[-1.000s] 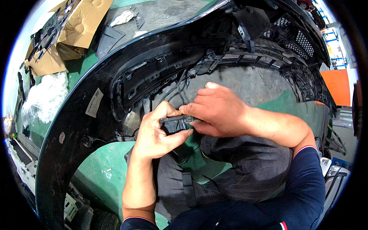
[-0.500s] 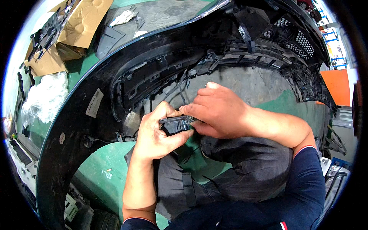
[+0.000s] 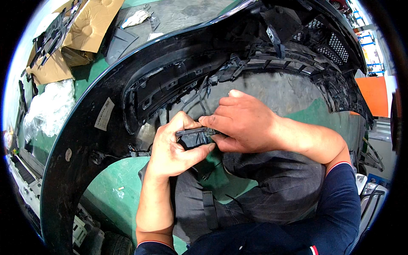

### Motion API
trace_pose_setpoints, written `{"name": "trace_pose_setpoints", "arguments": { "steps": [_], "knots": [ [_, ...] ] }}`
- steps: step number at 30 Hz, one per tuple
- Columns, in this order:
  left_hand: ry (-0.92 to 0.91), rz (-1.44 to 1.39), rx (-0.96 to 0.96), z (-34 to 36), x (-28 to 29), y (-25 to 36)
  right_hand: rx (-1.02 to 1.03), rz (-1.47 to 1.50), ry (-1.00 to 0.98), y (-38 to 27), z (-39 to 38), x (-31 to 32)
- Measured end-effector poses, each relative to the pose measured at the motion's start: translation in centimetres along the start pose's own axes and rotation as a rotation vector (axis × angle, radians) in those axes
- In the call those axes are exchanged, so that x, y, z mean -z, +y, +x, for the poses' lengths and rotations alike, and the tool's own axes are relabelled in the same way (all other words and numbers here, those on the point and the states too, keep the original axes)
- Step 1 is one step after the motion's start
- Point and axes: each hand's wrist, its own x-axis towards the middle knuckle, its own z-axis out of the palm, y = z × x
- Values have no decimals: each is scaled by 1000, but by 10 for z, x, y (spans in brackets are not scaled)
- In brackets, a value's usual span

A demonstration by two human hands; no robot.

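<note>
A small black plastic part (image 3: 192, 139) with a glossy, partly clear end is held between both hands. My left hand (image 3: 172, 148) grips it from the left, thumb along its lower side and fingers curled over the top. My right hand (image 3: 242, 123) is closed on its right end, with the fingertips pinched near the clear piece, whose details are partly hidden. Around my hands curves a large black bumper shell (image 3: 87, 131), inner side up, with a slatted grille, mesh panels and dark wiring (image 3: 202, 97) along it. My legs in dark trousers are below.
At upper left are torn cardboard (image 3: 91, 23), crumpled clear plastic (image 3: 49, 110), a grey panel (image 3: 119, 44) and a white glove (image 3: 137, 18). An orange board (image 3: 369, 95) and metal stands are at right. More parts and a tyre (image 3: 114, 246) lie at lower left.
</note>
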Motion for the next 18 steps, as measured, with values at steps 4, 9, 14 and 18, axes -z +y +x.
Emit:
{"name": "trace_pose_setpoints", "arguments": {
  "steps": [4,9,14,18],
  "knots": [
    [-8,11,-10,0,1,-1,11,-7,9,0,1,-1],
    [0,11,11,0,0,5,24,14,-2,1,2,3],
    [0,17,5,0,0,4,20,18,13,1,2,2],
    [-9,-8,15,-1,1,0,21,6,3,1,1,0]
  ]
}}
